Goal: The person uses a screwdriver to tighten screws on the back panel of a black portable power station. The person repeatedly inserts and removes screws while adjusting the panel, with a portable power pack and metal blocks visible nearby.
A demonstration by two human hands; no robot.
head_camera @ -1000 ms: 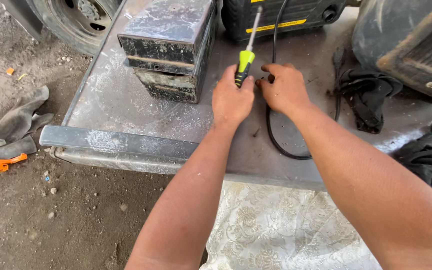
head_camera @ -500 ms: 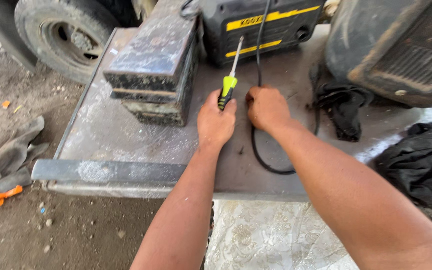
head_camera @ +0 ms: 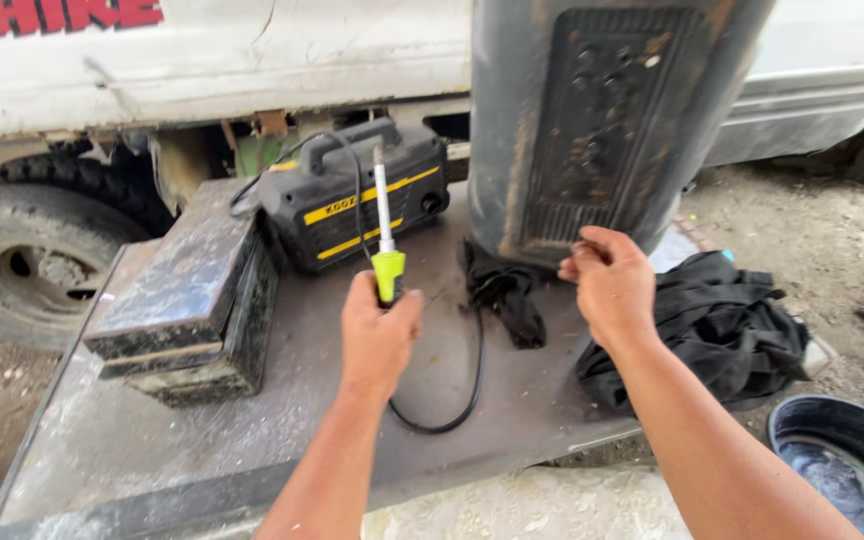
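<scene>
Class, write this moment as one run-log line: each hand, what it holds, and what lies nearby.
left hand: grips green-handled screwdriver, upright | right hand: at dark metal tank, fingers pinched | nearby: black-yellow machine, black cable, metal table

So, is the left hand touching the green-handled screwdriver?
Touching. The head view shows the left hand wrapped around the green-handled screwdriver, lime handle emerging from its fist, pale shaft pointing up.

Both forearms are bare, with no sleeves, gloves, watch or rings showing on the left hand (head_camera: 377, 335) or right hand (head_camera: 607, 285).
</scene>
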